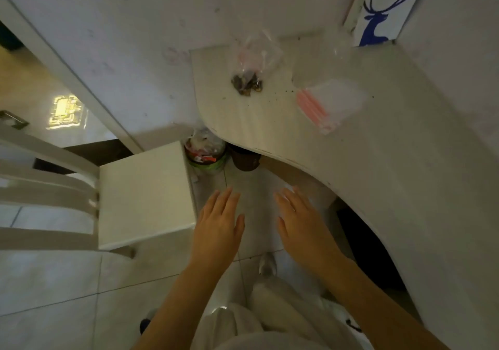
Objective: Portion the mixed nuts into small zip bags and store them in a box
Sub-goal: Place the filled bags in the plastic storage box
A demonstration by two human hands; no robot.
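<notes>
at the table edge: both hands empty, portioning not begun

below the table (378,166) edge i see my left hand (216,228) and right hand (299,222) held flat, palms down, fingers straight and nearly together, gripping nothing. on the table, the nut bag (247,79) lies near the far edge. the zip bags (329,101), a stack with pink strips, lie just right of it, apart. a carton (383,15) with a blue deer stands by the wall; whether it is the storage box i cannot tell. judgement: the step in hand is the first reach. the next move calls for both hands up at the table, one zip bag pinched off the stack and opened, then the nut bag taken.
</notes>
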